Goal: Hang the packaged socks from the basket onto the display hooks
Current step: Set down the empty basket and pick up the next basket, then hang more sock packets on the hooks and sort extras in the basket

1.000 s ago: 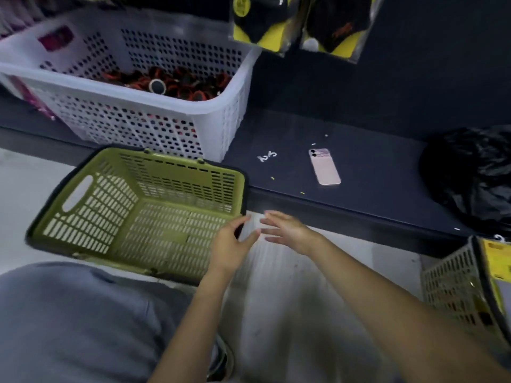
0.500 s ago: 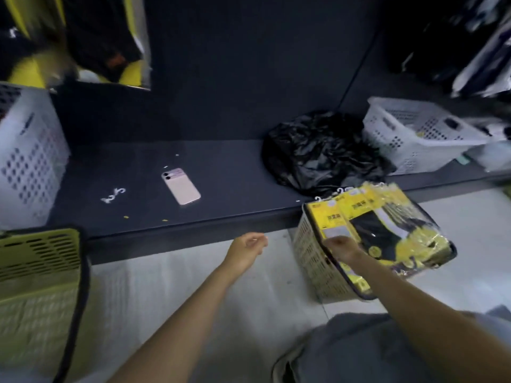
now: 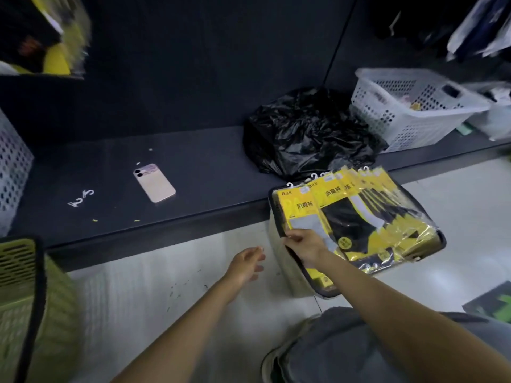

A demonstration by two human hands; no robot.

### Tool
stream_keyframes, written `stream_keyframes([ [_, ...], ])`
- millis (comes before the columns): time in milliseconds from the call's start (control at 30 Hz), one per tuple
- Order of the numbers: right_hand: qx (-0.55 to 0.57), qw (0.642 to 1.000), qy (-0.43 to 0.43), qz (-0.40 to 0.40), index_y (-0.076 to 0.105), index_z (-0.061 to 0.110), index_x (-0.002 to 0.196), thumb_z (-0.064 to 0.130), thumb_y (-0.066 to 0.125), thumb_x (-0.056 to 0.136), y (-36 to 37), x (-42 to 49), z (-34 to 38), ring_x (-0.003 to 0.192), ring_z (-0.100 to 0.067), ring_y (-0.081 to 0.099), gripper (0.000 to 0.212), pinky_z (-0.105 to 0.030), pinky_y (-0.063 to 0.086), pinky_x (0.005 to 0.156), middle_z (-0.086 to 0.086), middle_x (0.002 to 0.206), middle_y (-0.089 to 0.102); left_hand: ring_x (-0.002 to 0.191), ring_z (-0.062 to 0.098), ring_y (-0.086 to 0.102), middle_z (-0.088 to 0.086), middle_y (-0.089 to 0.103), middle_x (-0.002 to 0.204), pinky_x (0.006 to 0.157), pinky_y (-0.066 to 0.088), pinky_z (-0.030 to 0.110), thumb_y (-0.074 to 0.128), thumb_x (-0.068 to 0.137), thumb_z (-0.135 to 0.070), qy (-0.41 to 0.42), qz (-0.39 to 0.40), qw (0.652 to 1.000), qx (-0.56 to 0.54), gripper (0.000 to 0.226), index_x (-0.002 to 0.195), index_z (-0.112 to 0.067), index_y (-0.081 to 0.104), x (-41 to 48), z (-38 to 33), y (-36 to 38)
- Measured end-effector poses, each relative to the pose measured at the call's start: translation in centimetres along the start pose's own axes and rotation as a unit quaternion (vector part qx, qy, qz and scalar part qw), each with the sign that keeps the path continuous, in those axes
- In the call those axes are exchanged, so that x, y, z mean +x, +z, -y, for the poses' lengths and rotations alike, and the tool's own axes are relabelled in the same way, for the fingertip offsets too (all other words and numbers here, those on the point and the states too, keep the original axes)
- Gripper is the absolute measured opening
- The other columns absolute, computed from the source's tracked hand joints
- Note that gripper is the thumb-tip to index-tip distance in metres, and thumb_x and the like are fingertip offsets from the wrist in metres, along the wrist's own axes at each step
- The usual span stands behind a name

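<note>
The basket (image 3: 287, 275), pale-walled with a dark rim, stands on the light floor (image 3: 166, 299), tipped so its mouth faces the camera. The packaged socks (image 3: 359, 217) fill it as a fanned row of clear packs with yellow cards and small white hanger hooks at their tops; black, grey and yellow socks show through the film.

The right hand (image 3: 304, 244) is at the basket's near-left rim. Its grip is closed, fingers curled onto the lower edge of the frontmost pack, the one showing a grey sock. Whether the fingers also catch the rim I cannot tell. The left hand (image 3: 246, 264) hangs just left of the basket above the floor, its grip loose, fingers relaxed and spread, holding nothing and touching nothing.

Behind the basket runs a dark shelf (image 3: 207, 175), whose front edge the basket's far rim meets. On it, directly behind the basket, sits a crumpled black plastic bag (image 3: 307, 134). Behind and right of the basket is a white perforated basket (image 3: 409, 111). Well left of the basket a pink phone (image 3: 154, 182) lies face down, and further left some loose white hooks (image 3: 80, 197). Far left of the basket, on the floor, is a green basket (image 3: 25, 299). High up and far left hang blurred yellow-and-black packs (image 3: 47, 37).
</note>
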State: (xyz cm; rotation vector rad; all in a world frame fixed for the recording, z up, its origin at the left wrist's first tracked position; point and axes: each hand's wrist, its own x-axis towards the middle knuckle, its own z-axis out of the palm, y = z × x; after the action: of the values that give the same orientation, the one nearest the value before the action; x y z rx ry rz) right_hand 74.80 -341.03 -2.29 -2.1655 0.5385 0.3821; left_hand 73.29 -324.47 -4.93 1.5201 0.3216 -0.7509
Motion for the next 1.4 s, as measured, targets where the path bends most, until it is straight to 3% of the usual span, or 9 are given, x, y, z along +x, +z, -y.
stream_keyframes([
  [133, 0.139, 0.978, 0.012, 0.156, 0.058, 0.008, 0.128, 0.016, 0.043, 0.101, 2.3, -2.6, 2.9, 0.098, -0.022, 0.061, 0.031, -0.013, 0.05, 0.064, -0.016, 0.121, 0.064, 0.092, 0.024, 0.057, 0.01, 0.058, 0.119, 0.082, 0.045, 0.034, 0.033, 0.102, -0.035, -0.037, -0.03, 0.995, -0.083, 0.039, 0.123, -0.009, 0.052, -0.3, 1.4, -0.4],
  [300, 0.143, 0.943, 0.016, 0.3, 0.048, 0.018, 0.136, 0.024, 0.043, 0.102, 6.1, -4.6, 5.6, 0.119, -0.025, 0.056, 0.035, -0.03, 0.048, 0.091, -0.009, 0.128, 0.058, 0.088, 0.029, 0.063, 0.02, 0.064, 0.108, 0.074, 0.053, 0.037, 0.025, 0.102, -0.04, -0.011, -0.132, 0.98, -0.149, 0.045, 0.108, -0.008, 0.055, -1.7, 2.9, -3.7],
  [433, 0.124, 0.978, -0.033, 0.162, 0.061, 0.002, 0.118, 0.011, 0.05, 0.098, 6.0, -4.1, 6.5, 0.098, -0.022, 0.059, 0.025, -0.017, 0.048, 0.07, -0.017, 0.119, 0.061, 0.095, 0.031, 0.065, 0.017, 0.069, 0.099, 0.091, 0.052, 0.042, 0.032, 0.093, -0.061, -0.062, -0.111, 0.985, -0.118, 0.067, 0.101, -0.005, 0.068, -2.8, 2.9, -6.5],
  [600, 0.054, 0.986, -0.084, 0.13, 0.063, 0.017, 0.097, 0.014, 0.054, 0.096, 5.7, -3.2, 7.7, 0.087, -0.019, 0.059, 0.009, -0.025, 0.047, 0.073, -0.011, 0.1, 0.065, 0.101, 0.029, 0.064, 0.017, 0.069, 0.107, 0.094, 0.051, 0.04, 0.034, 0.095, -0.056, -0.064, -0.091, 0.992, -0.053, 0.062, 0.101, -0.005, 0.068, -5.4, 4.9, -9.4],
  [767, -0.047, 0.969, -0.185, 0.159, 0.063, 0.013, 0.105, 0.014, 0.058, 0.094, 7.5, -3.9, 7.9, 0.095, -0.014, 0.058, 0.012, -0.017, 0.043, 0.08, -0.001, 0.106, 0.062, 0.089, 0.023, 0.068, 0.013, 0.072, 0.1, 0.073, 0.053, 0.026, 0.033, 0.095, -0.056, -0.063, -0.136, 0.987, -0.062, 0.063, 0.094, -0.007, 0.072, -8.6, 7.2, -14.3],
  [967, -0.011, 0.964, -0.225, 0.139, 0.063, 0.019, 0.1, 0.01, 0.063, 0.09, 8.0, -4.9, 8.6, 0.099, -0.011, 0.057, 0.014, -0.015, 0.042, 0.077, 0.007, 0.103, 0.062, 0.105, 0.035, 0.062, 0.023, 0.066, 0.112, 0.097, 0.047, 0.042, 0.034, 0.094, -0.058, -0.064, -0.31, 0.949, 0.007, 0.07, 0.107, 0.003, 0.067, -10.9, 9.1, -21.3],
  [1233, -0.059, 0.961, -0.243, 0.119, 0.052, 0.012, 0.125, 0.017, 0.068, 0.087, 10.8, -5.8, 9.4, 0.098, -0.013, 0.054, 0.042, -0.019, 0.04, 0.076, 0.002, 0.114, 0.057, 0.1, 0.033, 0.059, 0.02, 0.063, 0.11, 0.082, 0.042, 0.033, 0.036, 0.095, -0.055, -0.095, -0.349, 0.931, 0.041, 0.066, 0.109, 0.003, 0.063, -12.8, 10.3, -25.3],
  [1333, -0.033, 0.972, -0.202, 0.118, 0.043, 0.008, 0.134, 0.017, 0.07, 0.085, 12.1, -5.8, 9.9, 0.086, -0.014, 0.058, 0.057, -0.021, 0.043, 0.072, -0.006, 0.121, 0.059, 0.092, 0.025, 0.06, 0.008, 0.064, 0.098, 0.082, 0.048, 0.035, 0.047, 0.093, -0.05, -0.024, -0.346, 0.937, 0.045, 0.047, 0.108, -0.007, 0.058, -13.2, 9.9, -25.1],
  [1400, -0.026, 0.976, -0.188, 0.106, 0.044, 0.004, 0.127, 0.017, 0.072, 0.083, 13.4, -5.9, 10.1, 0.082, -0.014, 0.059, 0.053, -0.023, 0.044, 0.072, -0.01, 0.122, 0.058, 0.097, 0.016, 0.06, 0.003, 0.061, 0.113, 0.082, 0.05, 0.032, 0.055, 0.092, -0.039, 0.063, -0.338, 0.937, 0.058, 0.051, 0.132, -0.01, 0.042, -13.4, 9.6, -24.8],
])
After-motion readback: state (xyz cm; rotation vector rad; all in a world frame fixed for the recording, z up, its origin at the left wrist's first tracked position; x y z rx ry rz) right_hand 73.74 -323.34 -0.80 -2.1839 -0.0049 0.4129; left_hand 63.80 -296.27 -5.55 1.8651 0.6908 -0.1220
